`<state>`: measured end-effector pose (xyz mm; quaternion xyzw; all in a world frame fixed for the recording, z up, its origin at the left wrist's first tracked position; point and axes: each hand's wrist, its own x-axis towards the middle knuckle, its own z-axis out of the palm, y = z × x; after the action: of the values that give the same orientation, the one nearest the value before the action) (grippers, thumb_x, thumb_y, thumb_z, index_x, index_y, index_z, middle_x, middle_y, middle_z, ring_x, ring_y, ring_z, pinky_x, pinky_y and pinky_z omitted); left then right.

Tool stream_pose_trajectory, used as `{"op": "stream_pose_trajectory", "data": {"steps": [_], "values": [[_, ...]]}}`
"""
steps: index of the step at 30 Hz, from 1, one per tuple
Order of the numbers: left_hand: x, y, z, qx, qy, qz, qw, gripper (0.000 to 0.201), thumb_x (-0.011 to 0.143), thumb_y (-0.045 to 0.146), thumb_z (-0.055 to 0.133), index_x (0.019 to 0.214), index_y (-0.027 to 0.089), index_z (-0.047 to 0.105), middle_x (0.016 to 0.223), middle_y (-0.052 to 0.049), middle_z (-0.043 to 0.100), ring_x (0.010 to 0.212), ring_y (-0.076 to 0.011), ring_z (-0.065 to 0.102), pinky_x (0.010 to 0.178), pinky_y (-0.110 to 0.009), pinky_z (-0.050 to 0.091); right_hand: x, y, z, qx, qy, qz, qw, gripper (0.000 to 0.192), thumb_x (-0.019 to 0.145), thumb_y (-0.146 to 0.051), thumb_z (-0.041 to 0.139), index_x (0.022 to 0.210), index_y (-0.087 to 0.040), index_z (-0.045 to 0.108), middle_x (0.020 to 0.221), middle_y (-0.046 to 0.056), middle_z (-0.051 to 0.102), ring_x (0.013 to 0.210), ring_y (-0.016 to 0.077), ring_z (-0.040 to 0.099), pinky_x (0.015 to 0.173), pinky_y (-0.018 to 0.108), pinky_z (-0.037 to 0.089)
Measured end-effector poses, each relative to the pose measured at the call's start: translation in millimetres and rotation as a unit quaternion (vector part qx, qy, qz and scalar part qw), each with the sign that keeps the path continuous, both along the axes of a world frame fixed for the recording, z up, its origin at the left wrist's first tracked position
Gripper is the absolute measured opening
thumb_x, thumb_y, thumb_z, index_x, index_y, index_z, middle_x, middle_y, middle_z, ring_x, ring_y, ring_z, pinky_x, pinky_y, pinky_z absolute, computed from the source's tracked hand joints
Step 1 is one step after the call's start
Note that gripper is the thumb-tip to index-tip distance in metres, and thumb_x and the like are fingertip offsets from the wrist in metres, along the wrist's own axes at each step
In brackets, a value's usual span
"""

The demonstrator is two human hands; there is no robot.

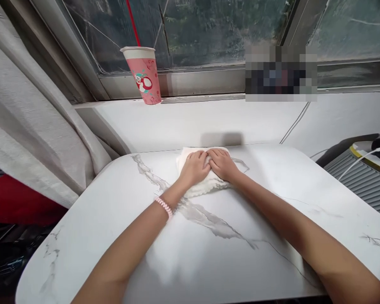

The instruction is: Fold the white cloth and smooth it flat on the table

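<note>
A white folded cloth (205, 185) lies near the far edge of a white marble-patterned table (209, 253). My left hand (194, 168) and my right hand (222, 164) rest side by side on top of the cloth, fingers curled down into it, pressing it against the tabletop. Most of the cloth is hidden under the two hands. A pink coiled band (164, 206) sits on my left wrist.
A pink paper cup (144, 75) with a red straw stands on the window sill behind the table. A grey curtain (28, 118) hangs at the left. At the right are a ribbed grey appliance (364, 181) and a white cable (356, 162).
</note>
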<state>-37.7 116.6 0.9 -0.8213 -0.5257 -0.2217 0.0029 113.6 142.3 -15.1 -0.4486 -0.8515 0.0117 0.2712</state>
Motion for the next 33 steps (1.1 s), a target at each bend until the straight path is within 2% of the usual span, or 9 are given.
{"op": "stream_pose_trajectory", "data": {"steps": [6, 14, 24, 33], "values": [[8.5, 39.2, -1.4, 0.006, 0.004, -0.003, 1.000, 0.027, 0.094, 0.024, 0.047, 0.118, 0.017, 0.057, 0.122, -0.012, 0.063, 0.119, -0.0252, 0.057, 0.111, -0.041, 0.038, 8.5, 38.2, 0.0, -0.019, 0.017, -0.008, 1.000, 0.038, 0.092, -0.017, 0.034, 0.120, -0.016, 0.060, 0.125, 0.013, 0.065, 0.121, 0.0259, 0.053, 0.107, 0.042, 0.034], [14.1, 56.1, -3.0, 0.004, 0.007, 0.010, 1.000, 0.029, 0.094, 0.026, 0.046, 0.119, 0.017, 0.057, 0.124, -0.012, 0.063, 0.117, -0.0278, 0.056, 0.108, -0.042, 0.039, 13.6, 54.9, 2.6, -0.063, 0.021, -0.026, 0.997, 0.040, 0.093, -0.020, 0.035, 0.126, -0.017, 0.059, 0.132, 0.010, 0.061, 0.125, 0.0267, 0.051, 0.109, 0.043, 0.033], [14.3, 45.0, -6.3, 0.019, 0.013, 0.011, 1.000, 0.031, 0.096, 0.024, 0.043, 0.122, 0.016, 0.057, 0.131, -0.013, 0.061, 0.121, -0.0265, 0.056, 0.111, -0.041, 0.036, 14.2, 42.2, 3.0, -0.052, 0.024, -0.026, 0.998, 0.040, 0.095, -0.020, 0.033, 0.126, -0.017, 0.059, 0.133, 0.010, 0.062, 0.126, 0.0250, 0.051, 0.108, 0.041, 0.035], [20.2, 3.0, -7.6, 0.023, 0.011, 0.019, 1.000, 0.032, 0.097, 0.024, 0.041, 0.124, 0.016, 0.055, 0.131, -0.015, 0.061, 0.125, -0.0263, 0.054, 0.114, -0.046, 0.033, 18.2, 1.5, 2.8, -0.021, -0.039, -0.016, 0.999, 0.041, 0.098, -0.018, 0.030, 0.132, -0.013, 0.055, 0.139, 0.013, 0.058, 0.130, 0.0238, 0.049, 0.111, 0.040, 0.032]]}}
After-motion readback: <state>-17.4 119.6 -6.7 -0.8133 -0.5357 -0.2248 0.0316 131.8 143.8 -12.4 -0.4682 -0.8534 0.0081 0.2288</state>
